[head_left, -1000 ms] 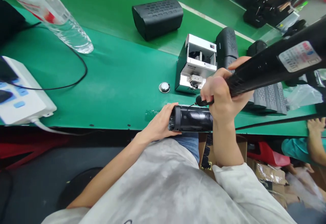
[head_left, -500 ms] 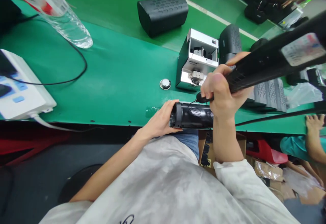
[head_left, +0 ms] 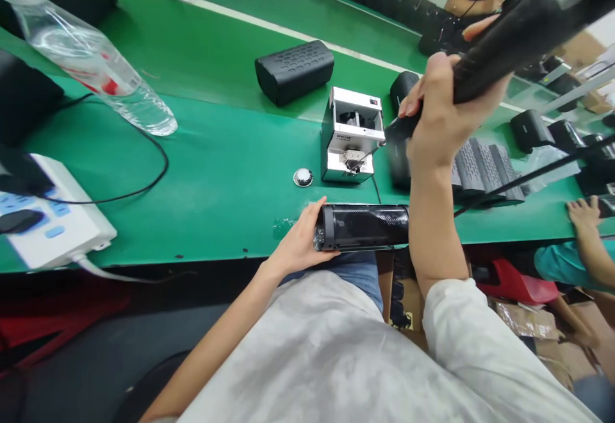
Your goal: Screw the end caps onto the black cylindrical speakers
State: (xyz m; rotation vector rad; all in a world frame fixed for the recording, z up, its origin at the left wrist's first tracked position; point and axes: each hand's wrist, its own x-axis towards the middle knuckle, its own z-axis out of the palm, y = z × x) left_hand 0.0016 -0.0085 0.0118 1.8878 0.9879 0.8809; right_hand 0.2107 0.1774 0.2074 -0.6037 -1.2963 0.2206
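Note:
My left hand (head_left: 302, 234) grips the left end of a black cylindrical speaker (head_left: 365, 225) with a perforated grille, lying at the table's front edge. My right hand (head_left: 439, 112) is wrapped round a long black electric screwdriver (head_left: 504, 45), raised above the table. The thin bit of the screwdriver points left, its tip at the front of a silver and black screw feeder (head_left: 353, 134); whether they touch I cannot tell. A small round silver-rimmed part (head_left: 303, 177) lies on the green mat left of the feeder.
A black speaker housing (head_left: 295, 72) lies behind the feeder. More housings (head_left: 485, 170) stand in a row at right. A water bottle (head_left: 110, 77) and a white power strip (head_left: 67, 218) are at left. A co-worker's hand (head_left: 583, 213) rests at the right edge.
My right hand has lifted the screwdriver away from the speaker, and its bit is now at the screw feeder. The left hand keeps its grip on the speaker. The head view has shifted.

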